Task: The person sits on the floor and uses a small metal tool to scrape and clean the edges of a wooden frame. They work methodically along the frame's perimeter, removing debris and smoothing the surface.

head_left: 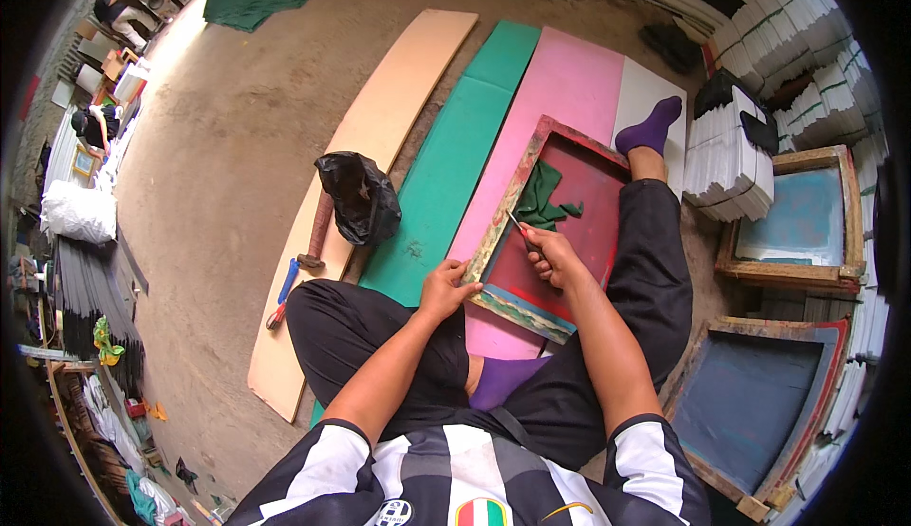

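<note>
- Head view, one wooden frame [520, 309], paint-marked: lying between the seated person's legs on a pink board [569, 84], its right side close against the right leg.
- Red sheet [590, 205], one: spanning the frame's inside.
- Green cloth [543, 198], one, crumpled: on the sheet, toward the left rail.
- Left hand [446, 291]: closed on the frame's near left corner, thumb over the rail.
- Right hand [553, 256]: closed around a red-handled tool [526, 234], its thin metal tip at the left rail's inner edge; contact I cannot confirm from where I stand.
- Progress, by my judgement: under way at the left rail. Frame steadied and tool in position are done; the sheet looks in place along the sides I can see. How much of the rail has been worked, and how much remains, I cannot tell.
- Left of the legs: black bag [357, 201], hammer [323, 225] and blue-handled tool [288, 281], near a peach board [372, 127].
- Right side: blue-panelled frame [792, 272], with a dark-panelled frame [783, 326] nearer; white bundles [726, 160] farther off.
- Far left: two other people, well apart.
</note>
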Available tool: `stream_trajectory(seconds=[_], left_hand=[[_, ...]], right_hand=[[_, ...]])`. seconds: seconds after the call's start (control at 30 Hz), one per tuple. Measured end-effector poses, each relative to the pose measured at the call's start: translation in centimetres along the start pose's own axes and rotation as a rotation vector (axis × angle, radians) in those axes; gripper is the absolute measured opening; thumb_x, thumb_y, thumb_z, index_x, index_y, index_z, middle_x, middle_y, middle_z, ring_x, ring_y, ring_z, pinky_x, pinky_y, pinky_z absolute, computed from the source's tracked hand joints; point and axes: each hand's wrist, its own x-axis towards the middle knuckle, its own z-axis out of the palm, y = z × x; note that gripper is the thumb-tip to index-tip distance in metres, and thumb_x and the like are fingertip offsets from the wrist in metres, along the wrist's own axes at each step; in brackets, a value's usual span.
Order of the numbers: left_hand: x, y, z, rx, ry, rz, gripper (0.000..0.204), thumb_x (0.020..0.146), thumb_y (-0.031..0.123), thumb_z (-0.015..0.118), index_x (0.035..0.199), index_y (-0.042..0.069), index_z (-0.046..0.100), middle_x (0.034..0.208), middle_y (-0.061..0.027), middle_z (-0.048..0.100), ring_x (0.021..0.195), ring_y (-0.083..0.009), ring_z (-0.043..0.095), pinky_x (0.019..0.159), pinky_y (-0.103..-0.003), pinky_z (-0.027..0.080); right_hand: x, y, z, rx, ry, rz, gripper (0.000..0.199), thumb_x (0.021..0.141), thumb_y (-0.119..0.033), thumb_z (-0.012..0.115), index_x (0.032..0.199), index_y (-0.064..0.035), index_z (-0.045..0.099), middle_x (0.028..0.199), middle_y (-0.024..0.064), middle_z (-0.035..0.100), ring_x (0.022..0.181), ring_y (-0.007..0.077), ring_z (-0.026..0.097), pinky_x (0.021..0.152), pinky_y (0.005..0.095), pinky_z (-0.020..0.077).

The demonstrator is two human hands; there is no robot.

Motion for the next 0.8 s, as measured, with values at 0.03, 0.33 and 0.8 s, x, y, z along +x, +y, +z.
stream_trajectory(seconds=[0.03,0.33,0.8], left_hand=[[0.1,0.0,0.1,0.000,-0.004,0.015,0.058,0.077,0.036,0.086,0.126,0.009,0.072,0.105,-0.0080,0.069,0.081,-0.0233,0.067,0.075,-0.035,0.055],[0.1,-0.2,0.2,0.052,-0.001,0.026,0.059,0.077,0.037,0.086,0.127,0.010,0.072,0.105,-0.0076,0.068,0.082,-0.0231,0.067,0.075,-0.035,0.055],[0.3,0.5,0.0,0.015,-0.031,-0.058,0.059,0.076,0.037,0.087,0.126,0.011,0.072,0.107,-0.0072,0.069,0.084,-0.0233,0.068,0.077,-0.035,0.055]], right_hand=[[0.5,0.4,-0.4,-0.181,0.048,-0.151,0.035,0.106,-0.029,0.054,0.140,-0.0266,0.064,0.070,-0.0002,0.054,0.049,0.0080,0.039,0.043,0.0254,0.0321],[0.6,0.4,1.1,-0.935,0.426,-0.618,0.036,0.098,-0.031,0.059,0.132,-0.0222,0.069,0.119,0.0203,0.070,0.114,0.0412,0.065,0.098,0.0481,0.0510],[-1.1,-2.3,2.8,-1.162,0.426,-0.532,0.035,0.099,-0.030,0.057,0.131,-0.0225,0.069,0.119,0.0171,0.071,0.110,0.0393,0.067,0.096,0.0511,0.0518]])
